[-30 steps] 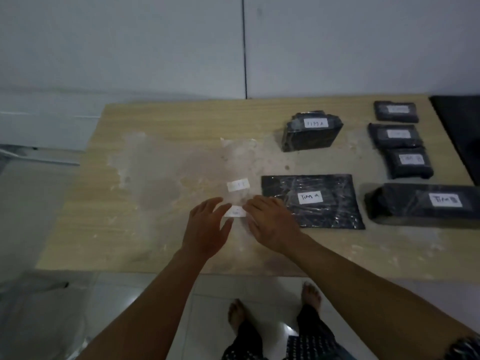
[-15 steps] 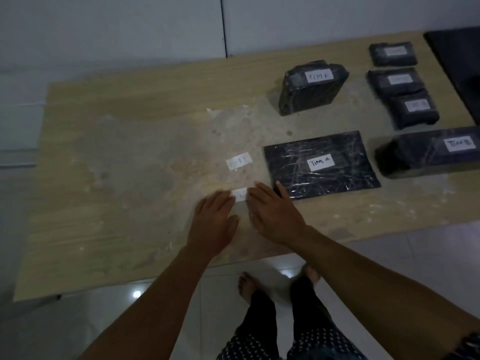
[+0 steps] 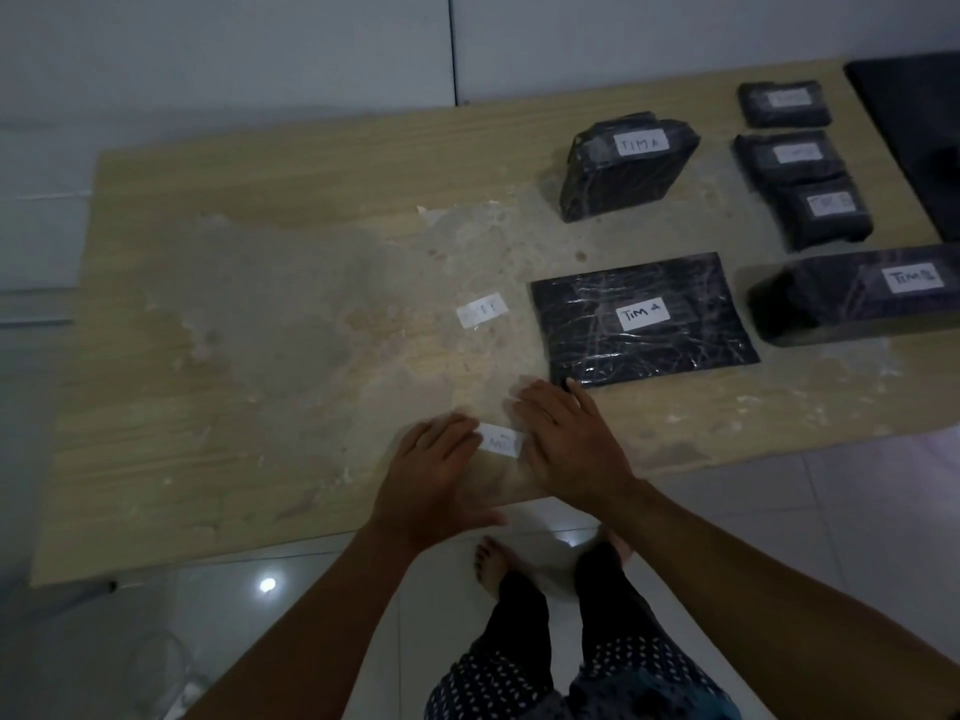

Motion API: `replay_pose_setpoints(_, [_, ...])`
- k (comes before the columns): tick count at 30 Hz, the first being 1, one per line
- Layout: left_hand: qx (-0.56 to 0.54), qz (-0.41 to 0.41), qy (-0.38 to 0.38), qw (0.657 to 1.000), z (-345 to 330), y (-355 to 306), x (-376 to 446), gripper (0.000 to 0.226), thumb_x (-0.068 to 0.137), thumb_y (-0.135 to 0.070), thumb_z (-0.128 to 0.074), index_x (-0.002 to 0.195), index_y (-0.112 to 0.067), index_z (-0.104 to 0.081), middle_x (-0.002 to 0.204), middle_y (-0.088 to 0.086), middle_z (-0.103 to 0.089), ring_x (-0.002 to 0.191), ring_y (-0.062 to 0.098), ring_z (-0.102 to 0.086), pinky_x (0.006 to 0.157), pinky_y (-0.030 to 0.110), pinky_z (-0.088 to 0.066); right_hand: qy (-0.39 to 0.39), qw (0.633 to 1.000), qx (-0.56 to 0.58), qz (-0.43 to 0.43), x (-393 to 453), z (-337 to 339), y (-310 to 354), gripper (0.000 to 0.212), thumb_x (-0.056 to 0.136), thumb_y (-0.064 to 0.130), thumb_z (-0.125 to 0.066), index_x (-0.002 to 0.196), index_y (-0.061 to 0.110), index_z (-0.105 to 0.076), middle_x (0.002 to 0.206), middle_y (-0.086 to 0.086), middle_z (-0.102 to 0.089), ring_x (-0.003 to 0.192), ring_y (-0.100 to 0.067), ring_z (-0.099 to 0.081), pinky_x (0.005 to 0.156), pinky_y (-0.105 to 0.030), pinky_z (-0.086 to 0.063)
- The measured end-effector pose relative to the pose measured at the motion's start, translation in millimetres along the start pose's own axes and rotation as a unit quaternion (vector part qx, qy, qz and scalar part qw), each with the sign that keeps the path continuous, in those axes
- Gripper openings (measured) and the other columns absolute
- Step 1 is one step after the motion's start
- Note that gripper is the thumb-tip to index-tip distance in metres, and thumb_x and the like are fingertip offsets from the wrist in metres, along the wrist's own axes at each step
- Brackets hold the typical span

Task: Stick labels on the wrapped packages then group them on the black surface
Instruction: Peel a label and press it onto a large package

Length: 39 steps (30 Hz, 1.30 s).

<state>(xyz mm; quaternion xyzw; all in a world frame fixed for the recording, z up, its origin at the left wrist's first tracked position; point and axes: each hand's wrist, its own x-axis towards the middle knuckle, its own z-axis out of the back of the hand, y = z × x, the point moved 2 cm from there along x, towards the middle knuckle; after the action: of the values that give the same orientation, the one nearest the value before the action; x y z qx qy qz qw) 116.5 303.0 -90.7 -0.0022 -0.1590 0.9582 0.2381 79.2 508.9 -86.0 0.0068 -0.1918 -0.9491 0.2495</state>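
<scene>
A small white label [image 3: 500, 440] lies near the table's front edge between my two hands. My left hand [image 3: 434, 472] lies flat with its fingertips at the label's left end. My right hand [image 3: 563, 441] rests flat at its right end, fingers spread. A second white label [image 3: 482, 309] lies farther back on the table. A flat black wrapped package [image 3: 675, 345] with a "TIM A" label sits just beyond my right hand. A thicker black package [image 3: 623, 174] with a label stands behind it. A long labelled package [image 3: 831, 298] lies at the right.
Three small labelled black packages [image 3: 784, 103], [image 3: 789, 158], [image 3: 826, 210] lie in a column at the back right. The black surface [image 3: 914, 127] occupies the table's far right corner. The wooden table [image 3: 234, 356] has a worn pale patch. My bare feet stand below the front edge.
Both hands have slid the near label toward the table's front edge. The camera has tilted, so the table sits at a different angle in view.
</scene>
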Motion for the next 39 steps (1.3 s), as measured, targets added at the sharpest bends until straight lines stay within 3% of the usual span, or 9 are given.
replay_pose_setpoints(10, [0.023,-0.056,-0.030,0.998,2,-13,-12,0.041,0.072,-0.051,-0.074,0.101,-0.023,-0.070,0.100,-0.001,-0.061,0.098,0.026,-0.058,0.091,0.040,-0.041,-0.041,0.999,0.030,0.014,-23,7,-4,0.035,0.095,0.018,-0.049,0.124,0.008,-0.066,0.129,-0.012,-0.063,0.125,-0.028,-0.056,0.106,-0.046,-0.041])
replay_pose_setpoints(15, [-0.012,-0.044,-0.050,0.998,4,-21,-11,0.019,0.083,-0.040,-0.068,0.089,-0.023,-0.076,0.087,-0.004,-0.064,0.085,0.020,-0.060,0.084,0.038,-0.046,-0.029,0.998,0.048,0.009,-38,10,-6,0.035,0.093,0.018,-0.049,0.122,0.010,-0.068,0.126,-0.010,-0.065,0.120,-0.027,-0.058,0.103,-0.042,-0.043])
replay_pose_setpoints(18, [-0.039,0.000,-0.032,0.999,9,-28,-5,0.018,0.089,-0.033,-0.063,0.085,-0.021,-0.076,0.081,-0.003,-0.069,0.077,0.018,-0.064,0.074,0.033,-0.049,-0.020,0.996,0.091,-0.013,-44,14,-3,0.034,0.092,0.019,-0.048,0.116,0.010,-0.070,0.118,-0.007,-0.067,0.111,-0.024,-0.060,0.097,-0.038,-0.046])
replay_pose_setpoints(21, [-0.100,0.135,-0.013,0.986,16,-42,6,0.031,0.093,-0.036,-0.052,0.075,-0.018,-0.071,0.068,-0.002,-0.067,0.063,0.017,-0.062,0.058,0.031,-0.046,-0.009,0.987,0.153,-0.036,-45,24,-1,0.032,0.093,0.025,-0.049,0.113,0.011,-0.069,0.111,-0.005,-0.068,0.100,-0.021,-0.062,0.085,-0.038,-0.051])
replay_pose_setpoints(25, [-0.229,0.267,-0.083,0.932,23,-70,26,0.039,0.096,-0.029,-0.056,0.058,-0.021,-0.051,0.049,-0.009,-0.052,0.050,0.004,-0.052,0.048,0.016,-0.031,0.015,0.919,0.326,-0.219,-45,46,-2,0.033,0.094,0.035,-0.059,0.123,0.021,-0.067,0.115,0.011,-0.064,0.102,-0.006,-0.061,0.085,-0.021,-0.049])
replay_pose_setpoints(27, [-0.272,0.301,-0.097,0.909,25,-86,39,0.040,0.098,-0.027,-0.056,0.059,-0.016,-0.052,0.052,-0.004,-0.054,0.049,0.006,-0.048,0.049,0.021,-0.031,-0.004,0.860,0.414,-0.296,-45,51,-7,0.029,0.090,0.032,-0.069,0.118,0.023,-0.070,0.108,0.016,-0.068,0.096,0.000,-0.064,0.081,-0.017,-0.049])
replay_pose_setpoints(30, [-0.358,0.335,-0.122,0.863,28,-117,61,0.042,0.098,-0.025,-0.055,0.058,-0.015,-0.046,0.052,-0.004,-0.044,0.051,0.011,-0.039,0.054,0.030,-0.029,-0.047,0.802,0.493,-0.333,-47,67,-22,0.020,0.086,0.031,-0.076,0.104,0.022,-0.074,0.097,0.010,-0.074,0.091,-0.002,-0.069,0.078,-0.018,-0.052])
replay_pose_setpoints(33, [-0.395,0.332,-0.134,0.846,29,-150,82,0.047,0.097,-0.027,-0.056,0.054,-0.020,-0.038,0.048,-0.007,-0.035,0.050,0.010,-0.032,0.054,0.029,-0.024,-0.084,0.786,0.512,-0.336,-55,93,-43,0.010,0.085,0.023,-0.078,0.093,0.019,-0.075,0.091,0.006,-0.076,0.086,-0.005,-0.070,0.079,-0.019,-0.054])
replay_pose_setpoints(39, [-0.383,0.287,-0.127,0.869,25,-218,131,0.047,0.098,-0.030,-0.056,0.057,-0.011,-0.045,0.050,-0.006,-0.037,0.050,0.007,-0.032,0.053,0.030,-0.025,-0.122,0.794,0.489,-0.338,-84,146,-104,0.006,0.086,0.021,-0.076,0.084,0.016,-0.073,0.083,0.005,-0.074,0.079,-0.007,-0.069,0.074,-0.021,-0.055])
